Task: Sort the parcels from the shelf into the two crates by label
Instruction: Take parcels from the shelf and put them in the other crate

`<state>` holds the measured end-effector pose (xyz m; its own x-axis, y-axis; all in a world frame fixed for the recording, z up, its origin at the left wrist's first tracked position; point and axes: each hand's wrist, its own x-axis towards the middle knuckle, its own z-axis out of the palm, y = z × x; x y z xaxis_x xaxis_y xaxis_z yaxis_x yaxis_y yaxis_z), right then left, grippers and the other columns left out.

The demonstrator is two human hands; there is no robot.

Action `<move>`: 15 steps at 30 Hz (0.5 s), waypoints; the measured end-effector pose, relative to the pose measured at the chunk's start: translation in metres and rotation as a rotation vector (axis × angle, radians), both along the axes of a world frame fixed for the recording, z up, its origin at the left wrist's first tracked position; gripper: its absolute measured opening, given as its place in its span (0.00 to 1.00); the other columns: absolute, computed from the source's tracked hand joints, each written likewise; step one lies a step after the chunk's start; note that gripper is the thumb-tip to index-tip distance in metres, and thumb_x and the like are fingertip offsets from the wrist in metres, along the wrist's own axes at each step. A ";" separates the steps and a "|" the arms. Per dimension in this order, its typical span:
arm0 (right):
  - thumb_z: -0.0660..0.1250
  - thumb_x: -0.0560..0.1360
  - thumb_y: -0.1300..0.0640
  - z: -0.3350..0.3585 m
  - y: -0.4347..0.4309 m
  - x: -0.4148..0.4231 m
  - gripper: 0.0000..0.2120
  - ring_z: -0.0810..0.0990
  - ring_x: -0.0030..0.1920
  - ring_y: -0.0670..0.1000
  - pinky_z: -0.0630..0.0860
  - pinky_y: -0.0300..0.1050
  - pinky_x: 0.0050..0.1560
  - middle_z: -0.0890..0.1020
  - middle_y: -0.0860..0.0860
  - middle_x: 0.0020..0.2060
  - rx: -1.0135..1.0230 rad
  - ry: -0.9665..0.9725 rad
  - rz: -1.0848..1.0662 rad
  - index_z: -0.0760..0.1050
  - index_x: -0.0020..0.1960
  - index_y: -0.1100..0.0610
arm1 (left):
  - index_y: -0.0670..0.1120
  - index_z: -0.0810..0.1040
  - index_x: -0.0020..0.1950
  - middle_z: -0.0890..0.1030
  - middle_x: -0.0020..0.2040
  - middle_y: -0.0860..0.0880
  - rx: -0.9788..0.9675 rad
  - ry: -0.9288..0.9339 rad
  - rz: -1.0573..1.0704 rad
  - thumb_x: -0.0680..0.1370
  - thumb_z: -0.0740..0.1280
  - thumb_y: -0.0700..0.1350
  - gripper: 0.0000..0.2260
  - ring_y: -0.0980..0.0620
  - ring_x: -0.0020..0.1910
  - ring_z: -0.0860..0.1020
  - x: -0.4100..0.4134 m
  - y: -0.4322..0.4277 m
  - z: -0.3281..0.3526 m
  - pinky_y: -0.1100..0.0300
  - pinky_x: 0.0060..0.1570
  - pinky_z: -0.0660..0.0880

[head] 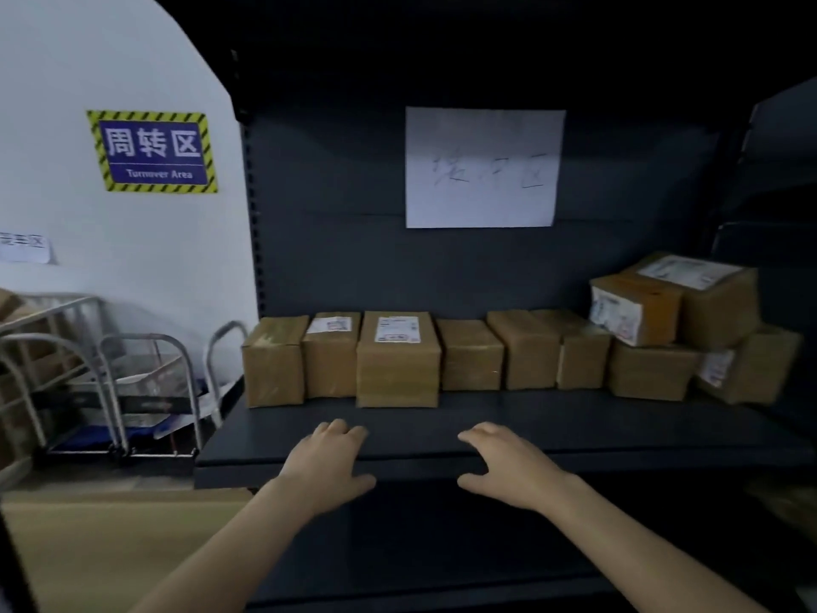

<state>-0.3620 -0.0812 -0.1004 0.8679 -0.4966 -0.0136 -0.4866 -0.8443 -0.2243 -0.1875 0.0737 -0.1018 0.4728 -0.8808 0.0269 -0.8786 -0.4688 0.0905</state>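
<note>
1. My left hand (327, 462) hovers over the front edge of the shelf (552, 420). Its fingers are loosely bent and slightly spread, and they hold nothing. I cannot tell whether it touches the board.
2. My right hand (508, 466) hangs over the same front edge, apart from the left. Its fingers are relaxed, the thumb is out, and it is empty too.
3. The parcels (471, 356), brown cardboard boxes, stand side by side in a row along the back of the shelf, well apart from both hands.
4. The labelled parcel (398, 360) in that row has a white label on top and stands a little nearer the shelf's front than its neighbours.
5. At the shelf's right end, the stacked boxes (716, 303) sit on top of lower ones with their labels showing.
6. A paper sheet (482, 165) hangs on the shelf's back panel above the row, its writing too blurred to read.
7. Left of the shelf, a blue sign (152, 150) reading "Turnover Area" is on the white wall, with metal trolleys (154, 382) below it.
</note>
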 end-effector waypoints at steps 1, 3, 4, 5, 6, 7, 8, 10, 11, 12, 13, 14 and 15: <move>0.63 0.76 0.46 0.000 -0.006 -0.010 0.31 0.63 0.70 0.49 0.66 0.45 0.67 0.62 0.49 0.72 0.000 -0.002 -0.004 0.57 0.75 0.53 | 0.49 0.58 0.75 0.65 0.70 0.47 -0.001 0.002 -0.006 0.76 0.63 0.57 0.31 0.47 0.69 0.64 -0.009 -0.008 0.000 0.55 0.65 0.67; 0.63 0.76 0.45 -0.001 -0.018 -0.029 0.31 0.63 0.70 0.49 0.65 0.44 0.68 0.62 0.49 0.72 0.001 -0.012 -0.011 0.57 0.75 0.53 | 0.49 0.58 0.75 0.66 0.69 0.47 -0.007 0.007 -0.020 0.76 0.63 0.57 0.31 0.48 0.69 0.64 -0.027 -0.022 0.001 0.55 0.65 0.67; 0.63 0.76 0.45 -0.002 -0.024 -0.038 0.31 0.63 0.70 0.49 0.65 0.44 0.68 0.62 0.49 0.72 0.002 -0.017 -0.015 0.57 0.75 0.53 | 0.49 0.58 0.75 0.66 0.69 0.47 -0.011 0.010 -0.027 0.76 0.63 0.57 0.31 0.48 0.69 0.64 -0.036 -0.029 0.000 0.56 0.65 0.67; 0.63 0.76 0.45 -0.002 -0.029 -0.046 0.31 0.63 0.70 0.49 0.65 0.44 0.68 0.62 0.49 0.72 0.005 -0.021 -0.021 0.57 0.75 0.53 | 0.49 0.58 0.75 0.66 0.69 0.47 -0.013 0.009 -0.035 0.76 0.63 0.57 0.31 0.48 0.69 0.64 -0.043 -0.035 0.000 0.56 0.65 0.67; 0.63 0.76 0.45 -0.003 -0.034 -0.054 0.31 0.63 0.70 0.49 0.65 0.44 0.68 0.62 0.49 0.72 0.009 -0.026 -0.028 0.57 0.75 0.53 | 0.49 0.58 0.75 0.66 0.69 0.47 -0.011 0.009 -0.044 0.76 0.63 0.57 0.30 0.48 0.69 0.64 -0.051 -0.041 0.000 0.56 0.65 0.67; 0.63 0.76 0.45 -0.003 -0.039 -0.062 0.31 0.63 0.70 0.49 0.65 0.44 0.68 0.62 0.49 0.72 0.012 -0.032 -0.036 0.57 0.75 0.53 | 0.49 0.58 0.75 0.66 0.69 0.47 -0.006 0.009 -0.053 0.76 0.63 0.57 0.30 0.48 0.69 0.64 -0.058 -0.048 0.000 0.56 0.65 0.67; 0.63 0.76 0.45 -0.004 -0.044 -0.069 0.32 0.63 0.70 0.49 0.65 0.44 0.67 0.62 0.50 0.72 0.016 -0.039 -0.044 0.57 0.75 0.53 | 0.49 0.58 0.75 0.66 0.69 0.47 0.000 0.013 -0.062 0.76 0.63 0.57 0.30 0.48 0.69 0.64 -0.064 -0.054 0.001 0.56 0.66 0.67; 0.63 0.76 0.45 -0.004 -0.054 -0.084 0.32 0.63 0.70 0.49 0.65 0.44 0.68 0.63 0.50 0.71 0.023 -0.049 -0.064 0.57 0.74 0.54 | 0.49 0.58 0.75 0.65 0.70 0.47 0.012 0.024 -0.082 0.76 0.63 0.57 0.30 0.48 0.70 0.63 -0.076 -0.068 0.001 0.56 0.67 0.66; 0.63 0.76 0.45 -0.005 -0.059 -0.091 0.31 0.63 0.70 0.49 0.64 0.44 0.68 0.63 0.50 0.71 0.027 -0.053 -0.078 0.57 0.74 0.54 | 0.49 0.58 0.75 0.65 0.70 0.47 0.017 0.031 -0.094 0.76 0.63 0.57 0.30 0.48 0.70 0.63 -0.081 -0.075 0.001 0.56 0.67 0.66; 0.63 0.76 0.46 -0.005 -0.065 -0.099 0.31 0.63 0.70 0.49 0.64 0.44 0.68 0.63 0.50 0.71 0.033 -0.059 -0.092 0.58 0.74 0.54 | 0.48 0.58 0.75 0.65 0.70 0.48 0.021 0.038 -0.106 0.76 0.63 0.57 0.30 0.49 0.70 0.63 -0.087 -0.082 0.001 0.56 0.67 0.66; 0.63 0.76 0.46 -0.005 -0.070 -0.106 0.31 0.63 0.70 0.49 0.64 0.43 0.68 0.64 0.50 0.71 0.041 -0.065 -0.107 0.58 0.74 0.54 | 0.48 0.58 0.75 0.65 0.70 0.48 0.021 0.046 -0.117 0.76 0.63 0.57 0.30 0.49 0.70 0.63 -0.091 -0.089 0.002 0.56 0.67 0.65; 0.63 0.76 0.46 -0.004 -0.076 -0.114 0.31 0.64 0.69 0.49 0.64 0.43 0.68 0.64 0.50 0.71 0.049 -0.072 -0.122 0.58 0.74 0.54 | 0.49 0.58 0.75 0.65 0.70 0.48 0.021 0.060 -0.129 0.76 0.63 0.57 0.30 0.49 0.70 0.63 -0.095 -0.097 0.002 0.56 0.67 0.65; 0.63 0.76 0.46 -0.004 -0.081 -0.121 0.31 0.64 0.69 0.49 0.64 0.43 0.68 0.64 0.50 0.71 0.057 -0.078 -0.139 0.58 0.74 0.54 | 0.49 0.58 0.75 0.65 0.69 0.48 0.021 0.079 -0.142 0.76 0.63 0.57 0.30 0.49 0.70 0.63 -0.099 -0.105 0.001 0.57 0.67 0.66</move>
<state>-0.4827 -0.1625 -0.1047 0.7907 -0.6119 0.0194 -0.5768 -0.7551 -0.3117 -0.2866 -0.0313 -0.1005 0.3431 -0.9390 -0.0243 -0.9268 -0.3427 0.1534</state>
